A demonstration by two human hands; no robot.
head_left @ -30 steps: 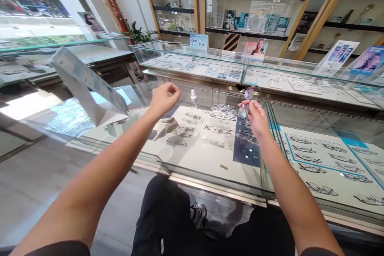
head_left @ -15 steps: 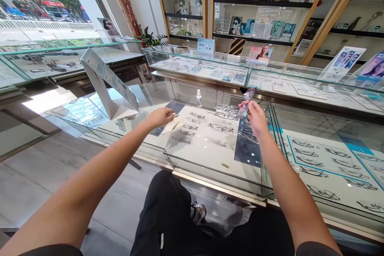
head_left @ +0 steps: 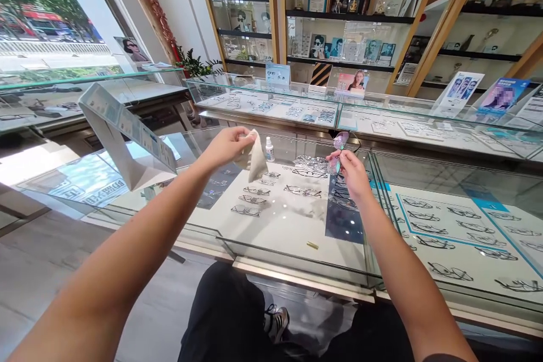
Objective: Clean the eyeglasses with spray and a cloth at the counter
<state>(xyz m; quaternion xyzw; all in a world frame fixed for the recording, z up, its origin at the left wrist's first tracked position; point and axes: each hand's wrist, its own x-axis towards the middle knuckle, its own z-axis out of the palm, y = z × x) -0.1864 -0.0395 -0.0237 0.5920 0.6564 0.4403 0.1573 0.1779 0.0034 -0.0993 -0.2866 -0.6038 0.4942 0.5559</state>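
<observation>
My left hand (head_left: 235,144) pinches the edge of a cream cleaning cloth (head_left: 257,162), which hangs down above the glass counter. On the other side, my right hand (head_left: 350,167) grips a pair of eyeglasses (head_left: 340,140), held up with the lenses tilted on edge and showing a purple-green sheen. Between the two hands a small white spray bottle (head_left: 269,150) stands upright on the counter top, close to the cloth.
Under the glass counter (head_left: 271,249) lie rows of eyeglass frames (head_left: 303,190). A white slanted display stand (head_left: 127,136) is at the left. Behind runs another glass showcase (head_left: 271,90) with advert cards; a second case (head_left: 458,226) adjoins at right.
My left hand has lifted the cloth off the counter top, so it now hangs in the air. My right hand still holds the eyeglasses. The view has shifted slightly.
</observation>
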